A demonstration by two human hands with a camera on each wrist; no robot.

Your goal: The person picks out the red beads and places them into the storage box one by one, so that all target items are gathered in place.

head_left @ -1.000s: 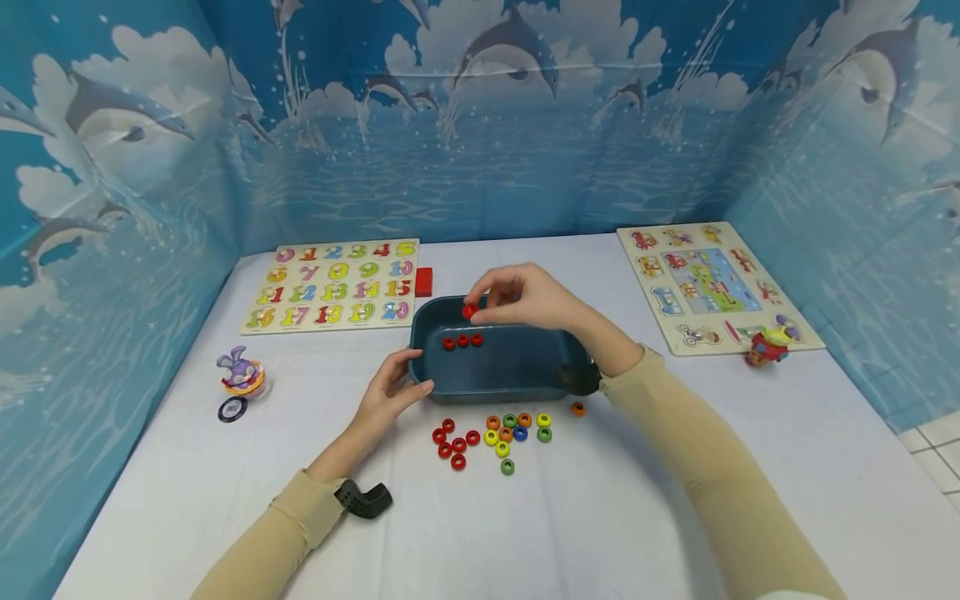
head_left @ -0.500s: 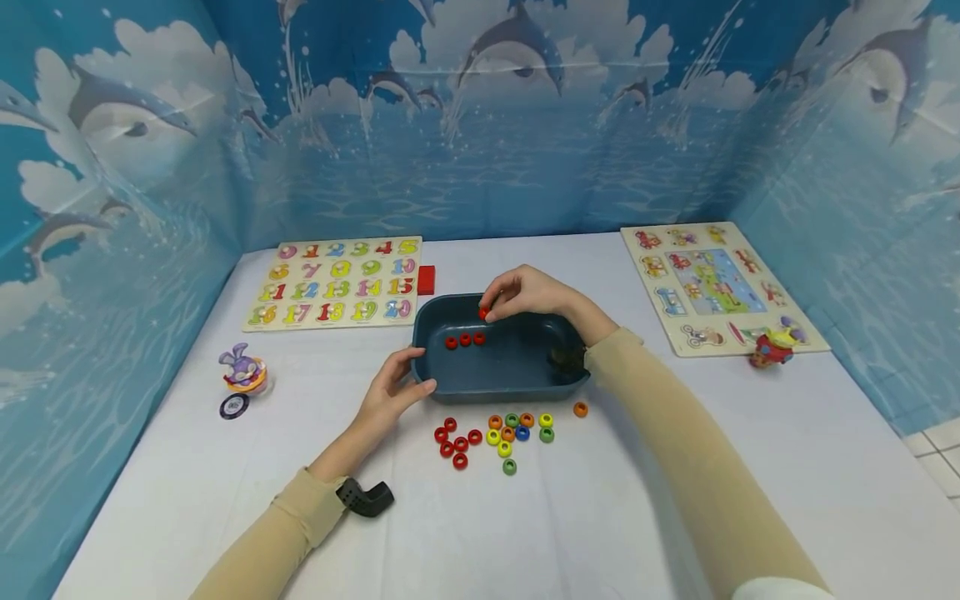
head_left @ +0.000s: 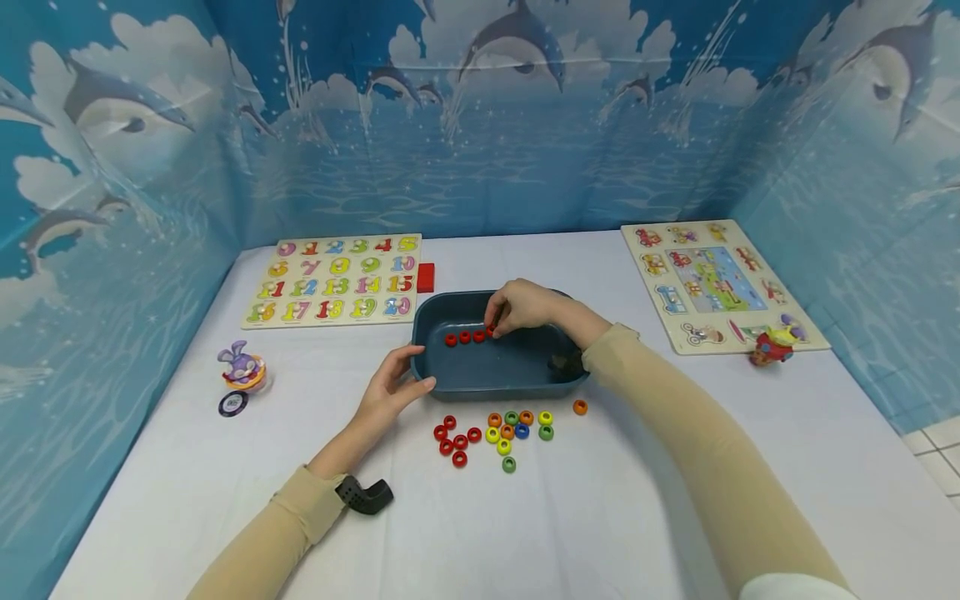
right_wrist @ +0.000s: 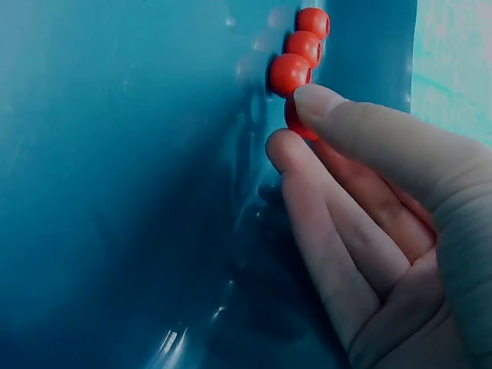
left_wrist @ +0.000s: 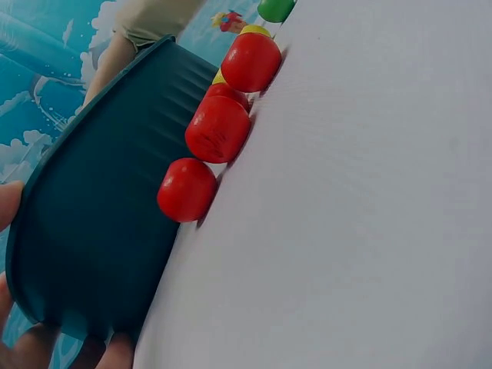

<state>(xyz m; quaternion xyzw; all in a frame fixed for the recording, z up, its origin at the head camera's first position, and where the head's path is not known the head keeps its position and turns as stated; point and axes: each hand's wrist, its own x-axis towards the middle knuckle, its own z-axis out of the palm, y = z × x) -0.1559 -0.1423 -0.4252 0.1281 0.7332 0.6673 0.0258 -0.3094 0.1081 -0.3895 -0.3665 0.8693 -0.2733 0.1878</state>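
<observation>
Watching the feeds from here: the right hand (head_left: 525, 304) has a bead (right_wrist: 298, 119) pinched between thumb and fingertips, the other fingers folded in behind. It's inside the tray (head_left: 517, 358), at the right end of a row of three red beads (head_left: 465, 337). My thumb-side view covers half of it, so I can't tell if it's touching the tray floor. Left hand (head_left: 387, 392) is spread just wide enough to hold the tray's left end between thumb and fingers; in the left wrist view those digits are cut off by the frame edge and partly tucked behind the wall. That same view shows loose red beads (head_left: 440, 432) just beside the tray, overlapping so badly I can't count them. To their right sits a mixed bunch (head_left: 522, 431), with one orange bead (head_left: 580, 407) off to the right. There's a dark patch (head_left: 564, 364) at the tray's right end, maybe reflection, can't say. On the far left is a number board (head_left: 367, 284); its smaller print is unreadable to me.
</observation>
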